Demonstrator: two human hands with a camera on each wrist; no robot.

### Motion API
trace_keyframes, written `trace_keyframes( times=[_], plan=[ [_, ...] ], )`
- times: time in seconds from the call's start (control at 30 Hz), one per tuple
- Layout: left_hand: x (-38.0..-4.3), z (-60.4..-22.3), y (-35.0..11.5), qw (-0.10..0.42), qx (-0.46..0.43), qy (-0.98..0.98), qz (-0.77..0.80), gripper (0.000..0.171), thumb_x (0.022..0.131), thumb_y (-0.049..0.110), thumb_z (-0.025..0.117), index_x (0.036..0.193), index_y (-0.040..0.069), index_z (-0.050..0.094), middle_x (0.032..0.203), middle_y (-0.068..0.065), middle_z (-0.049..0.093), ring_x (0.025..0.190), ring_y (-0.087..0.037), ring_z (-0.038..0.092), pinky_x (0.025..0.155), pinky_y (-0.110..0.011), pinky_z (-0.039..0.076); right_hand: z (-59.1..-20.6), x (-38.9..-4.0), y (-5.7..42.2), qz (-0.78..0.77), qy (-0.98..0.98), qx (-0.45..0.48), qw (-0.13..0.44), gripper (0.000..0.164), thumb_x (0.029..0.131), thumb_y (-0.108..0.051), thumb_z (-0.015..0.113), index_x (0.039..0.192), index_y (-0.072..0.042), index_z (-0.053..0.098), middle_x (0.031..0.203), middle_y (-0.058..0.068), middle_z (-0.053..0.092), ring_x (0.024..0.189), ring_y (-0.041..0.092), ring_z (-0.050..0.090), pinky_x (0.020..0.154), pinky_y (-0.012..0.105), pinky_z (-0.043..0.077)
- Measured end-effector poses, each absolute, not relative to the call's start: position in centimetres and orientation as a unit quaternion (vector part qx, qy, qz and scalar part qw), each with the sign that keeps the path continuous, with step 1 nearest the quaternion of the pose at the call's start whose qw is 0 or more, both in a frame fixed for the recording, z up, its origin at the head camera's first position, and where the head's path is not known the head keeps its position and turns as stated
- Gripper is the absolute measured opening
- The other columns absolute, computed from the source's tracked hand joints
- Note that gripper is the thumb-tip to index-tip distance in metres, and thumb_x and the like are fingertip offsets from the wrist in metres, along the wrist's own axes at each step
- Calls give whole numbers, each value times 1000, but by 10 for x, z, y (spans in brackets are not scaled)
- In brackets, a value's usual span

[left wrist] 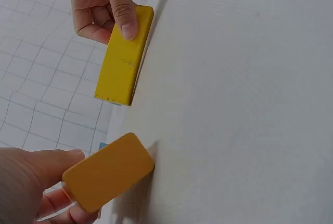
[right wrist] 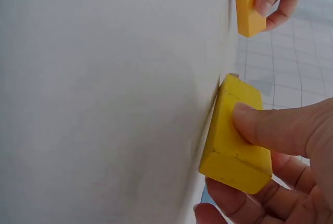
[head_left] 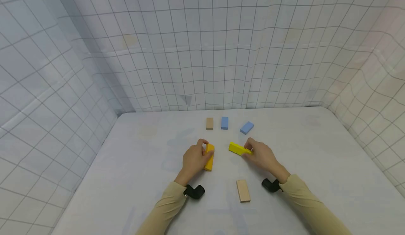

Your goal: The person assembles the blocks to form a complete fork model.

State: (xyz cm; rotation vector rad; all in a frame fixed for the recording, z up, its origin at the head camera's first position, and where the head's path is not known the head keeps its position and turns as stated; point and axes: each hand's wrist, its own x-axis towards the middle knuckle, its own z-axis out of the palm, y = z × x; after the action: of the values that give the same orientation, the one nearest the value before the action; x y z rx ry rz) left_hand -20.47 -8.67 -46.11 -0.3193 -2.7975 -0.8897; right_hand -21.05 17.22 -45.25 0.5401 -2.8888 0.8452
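My left hand [head_left: 193, 160] grips an orange wooden block [head_left: 209, 164] between thumb and fingers, left of the middle of the table. In the left wrist view the end of that orange block [left wrist: 109, 173] faces the camera. Across from it, my right hand [head_left: 262, 155] pinches a yellow block [head_left: 236, 148], its far end pointing towards the left hand. The right wrist view shows the thumb pressed on one face of the yellow block [right wrist: 237, 130], fingers on the opposite side. A gap separates the two held blocks.
Nearest me, a plain wooden block [head_left: 243, 191] lies flat between the forearms. Farther back lie a tan block [head_left: 210, 123], an upright-looking blue block [head_left: 224, 123] and a slanted blue block [head_left: 246, 128]. The white table [head_left: 133, 178] meets gridded curtains [head_left: 202, 52] behind and at the sides.
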Motion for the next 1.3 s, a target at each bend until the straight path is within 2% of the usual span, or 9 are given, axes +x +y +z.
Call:
trace_keyframes(
  times=[0.3,0.57,0.93,1.3],
  plan=[
    [-209,-460,-83,51,-87,-915,-390,38,87,35,69,113,11,52,71,4,53,53,-11,48,50,-26,38,-451,-204,175,280,-942,167,81,24,81,-14,76,97,-6,59,91,7,66,75,19,58,65,36,49],
    [-216,-456,-67,8,-107,-876,-471,43,86,35,70,114,11,49,72,2,56,54,-13,47,50,-25,36,-450,-197,179,295,-936,154,115,26,80,-13,78,97,-6,60,89,6,66,71,18,56,62,33,47],
    [-223,-457,-47,-7,-102,-896,-432,46,85,42,69,115,12,51,73,4,57,56,-12,50,51,-25,39,-449,-190,182,314,-927,151,140,26,80,-13,78,96,-6,59,90,7,66,73,18,57,62,34,47],
    [-225,-460,-41,-17,-97,-903,-417,45,85,41,70,114,11,52,75,2,57,58,-13,50,53,-26,39,-448,-189,184,322,-923,153,143,25,80,-11,78,95,-5,59,90,7,67,73,19,58,62,36,47]
  ],
)
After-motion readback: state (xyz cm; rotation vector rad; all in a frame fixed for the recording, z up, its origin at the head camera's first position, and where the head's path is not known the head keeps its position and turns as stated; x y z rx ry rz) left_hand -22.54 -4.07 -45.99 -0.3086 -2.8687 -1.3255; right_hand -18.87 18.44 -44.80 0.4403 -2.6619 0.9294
